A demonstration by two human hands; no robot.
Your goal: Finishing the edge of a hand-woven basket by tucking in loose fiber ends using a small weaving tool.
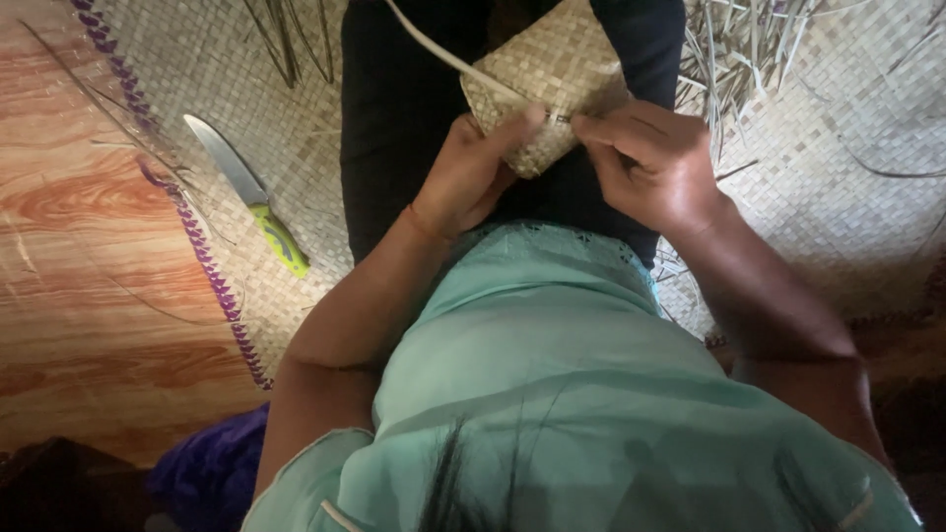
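Observation:
A small woven straw basket (pixel 562 69) rests on my lap, over dark trousers. My left hand (pixel 473 172) grips its near corner, thumb pressed on the weave. My right hand (pixel 655 163) pinches the basket's edge beside it, fingertips closed on what seems to be a thin metal needle. A long pale straw strip (pixel 443 54) runs from the basket's edge up and to the left, out of view.
I sit on a woven mat (pixel 838 177) with a purple braided border (pixel 202 251). A knife with a green-yellow handle (pixel 251 202) lies on the mat at my left. Loose straw strips (pixel 734 49) are scattered at the upper right. Wood-patterned floor (pixel 89 256) is to the left.

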